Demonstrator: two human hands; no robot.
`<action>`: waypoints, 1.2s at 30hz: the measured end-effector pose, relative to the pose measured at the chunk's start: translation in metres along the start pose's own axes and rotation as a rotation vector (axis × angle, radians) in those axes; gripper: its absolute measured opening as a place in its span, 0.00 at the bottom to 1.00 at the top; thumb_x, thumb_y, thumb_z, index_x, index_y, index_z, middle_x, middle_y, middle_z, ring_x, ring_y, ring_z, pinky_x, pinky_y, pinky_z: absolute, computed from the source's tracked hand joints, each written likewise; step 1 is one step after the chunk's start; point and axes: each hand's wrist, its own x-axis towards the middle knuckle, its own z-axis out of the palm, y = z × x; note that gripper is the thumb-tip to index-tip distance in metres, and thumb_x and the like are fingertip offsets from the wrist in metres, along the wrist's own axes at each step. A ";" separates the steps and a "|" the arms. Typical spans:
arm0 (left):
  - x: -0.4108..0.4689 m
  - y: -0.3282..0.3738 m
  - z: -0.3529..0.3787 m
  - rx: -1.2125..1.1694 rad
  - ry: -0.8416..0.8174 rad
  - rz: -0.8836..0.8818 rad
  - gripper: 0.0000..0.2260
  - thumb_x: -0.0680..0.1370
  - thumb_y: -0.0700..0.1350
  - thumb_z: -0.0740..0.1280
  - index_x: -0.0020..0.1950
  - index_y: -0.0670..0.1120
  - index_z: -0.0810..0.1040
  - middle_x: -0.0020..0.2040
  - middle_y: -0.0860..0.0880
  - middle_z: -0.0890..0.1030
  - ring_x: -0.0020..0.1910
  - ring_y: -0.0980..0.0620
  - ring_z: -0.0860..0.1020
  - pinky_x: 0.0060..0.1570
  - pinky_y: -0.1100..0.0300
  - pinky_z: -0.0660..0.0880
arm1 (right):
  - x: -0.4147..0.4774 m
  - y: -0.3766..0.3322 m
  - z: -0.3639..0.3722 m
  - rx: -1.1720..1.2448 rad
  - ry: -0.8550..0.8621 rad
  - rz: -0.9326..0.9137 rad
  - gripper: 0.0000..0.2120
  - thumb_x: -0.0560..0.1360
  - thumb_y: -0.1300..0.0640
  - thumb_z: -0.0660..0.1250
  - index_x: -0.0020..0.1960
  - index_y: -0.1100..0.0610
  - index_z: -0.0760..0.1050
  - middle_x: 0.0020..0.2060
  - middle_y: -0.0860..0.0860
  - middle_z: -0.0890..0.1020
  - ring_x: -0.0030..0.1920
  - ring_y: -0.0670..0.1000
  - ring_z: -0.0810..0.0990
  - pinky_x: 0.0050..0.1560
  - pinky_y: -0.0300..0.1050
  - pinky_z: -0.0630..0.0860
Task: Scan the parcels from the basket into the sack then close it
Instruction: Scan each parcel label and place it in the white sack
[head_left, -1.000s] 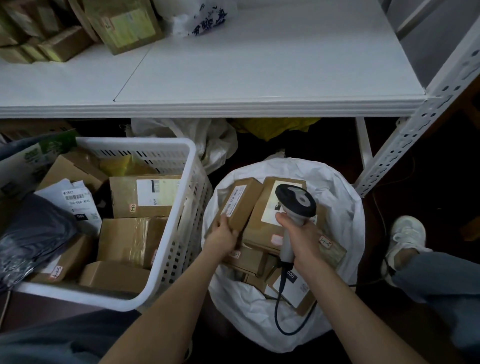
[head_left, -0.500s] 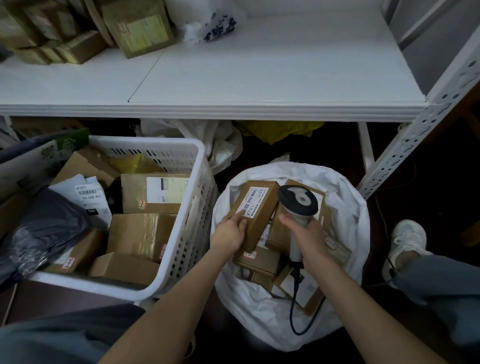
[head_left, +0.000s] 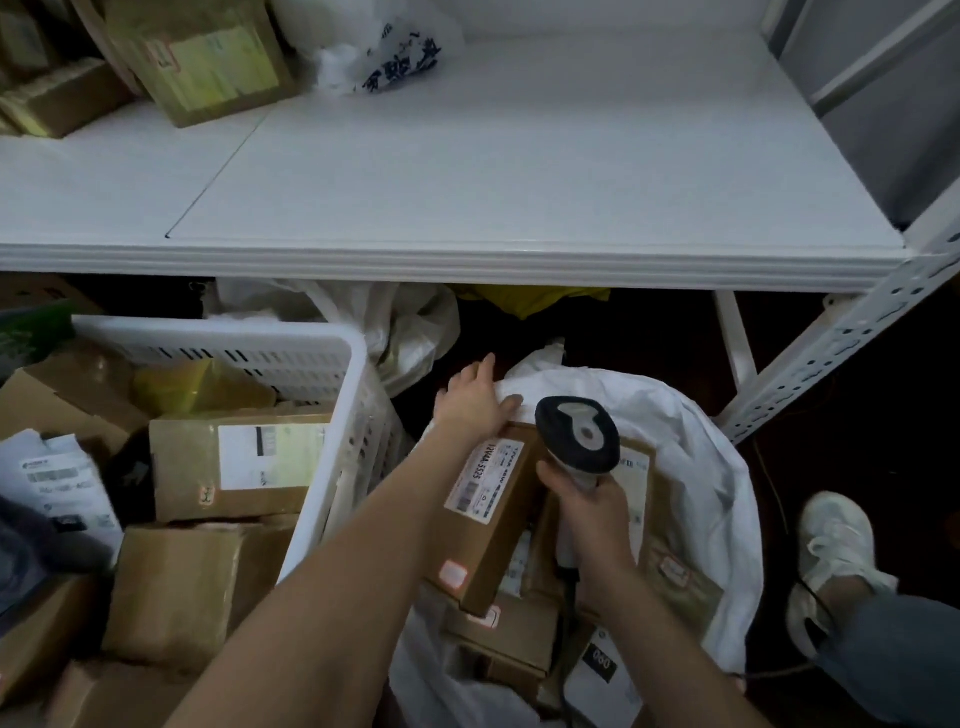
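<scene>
Head camera is showing a white shelf (head_left: 519, 182) across the top, dark floor (head_left: 883, 447) beneath; left hand (head_left: 475, 402) is resting flat-fingered on the sack (head_left: 701, 467), right hand (head_left: 592, 512) is gripping the scanner (head_left: 579, 434).

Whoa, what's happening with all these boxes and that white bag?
A person is scanning parcels into the white sack. The right hand grips the scanner over the sack. The left hand lies flat at the sack's far rim, by the end of a labelled brown parcel lying on top of the others inside. The white basket beside it holds several more parcels.
</scene>
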 end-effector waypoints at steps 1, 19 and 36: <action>0.016 0.004 0.003 0.003 -0.058 -0.035 0.33 0.79 0.60 0.59 0.79 0.50 0.49 0.77 0.44 0.59 0.75 0.43 0.58 0.71 0.41 0.57 | 0.002 0.007 0.000 0.033 0.009 0.007 0.15 0.71 0.54 0.74 0.58 0.51 0.78 0.53 0.50 0.83 0.54 0.51 0.80 0.59 0.53 0.75; -0.023 0.034 -0.054 -0.553 0.440 0.267 0.05 0.76 0.42 0.68 0.49 0.47 0.83 0.45 0.52 0.80 0.46 0.54 0.77 0.45 0.61 0.70 | 0.023 0.015 -0.006 0.017 -0.016 0.121 0.16 0.71 0.57 0.74 0.57 0.56 0.76 0.48 0.53 0.85 0.44 0.50 0.84 0.46 0.46 0.81; -0.129 -0.051 -0.021 -0.032 0.110 -0.296 0.11 0.82 0.40 0.57 0.42 0.40 0.74 0.41 0.41 0.79 0.38 0.45 0.76 0.36 0.58 0.70 | -0.050 0.033 -0.018 -0.219 -0.084 0.033 0.33 0.60 0.39 0.75 0.62 0.48 0.74 0.57 0.45 0.79 0.65 0.52 0.73 0.64 0.55 0.69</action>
